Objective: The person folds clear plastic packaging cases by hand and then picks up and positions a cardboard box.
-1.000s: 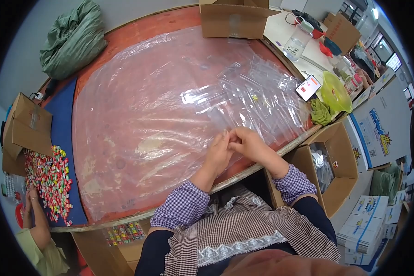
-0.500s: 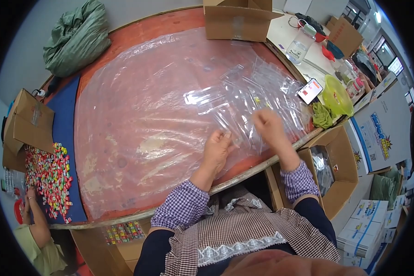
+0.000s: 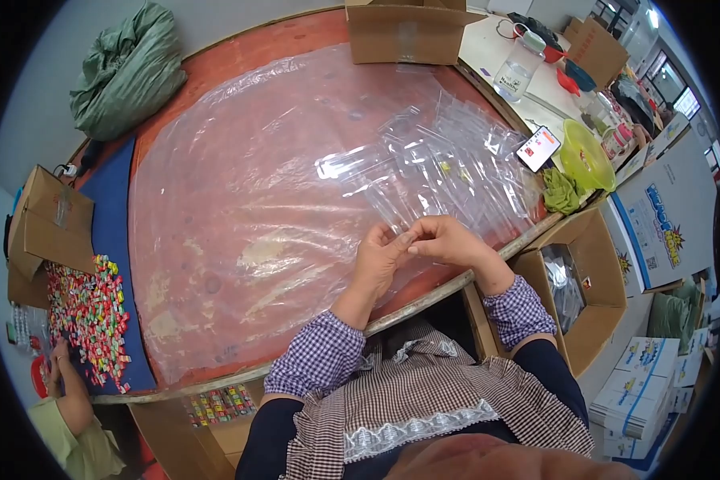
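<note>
My left hand (image 3: 378, 256) is closed, thumb and fingertips pinching the near end of a clear plastic sleeve (image 3: 386, 210). The sleeve slants away from the fingers across the sheet. My right hand (image 3: 446, 240) meets it there, its thumb and forefinger pinched together at the same end. Whatever lies between the right fingertips is too small and hidden to make out. Just beyond both hands, several more clear plastic sleeves (image 3: 480, 172) lie overlapping, with a small yellow-green piece (image 3: 445, 166) among them.
Clear sheeting (image 3: 240, 176) covers the red table. An open carton (image 3: 404, 36) stands at the back. A phone (image 3: 538, 149), green cloth (image 3: 562, 192) and yellow-green bowl (image 3: 586, 160) sit right; another carton (image 3: 596, 272) is below. At left, a co-worker's hand (image 3: 59, 352) touches wrapped candies (image 3: 96, 328).
My right hand has come down and left from above the sleeves to meet my left hand at the sleeve's end. My left hand has stayed nearly in place.
</note>
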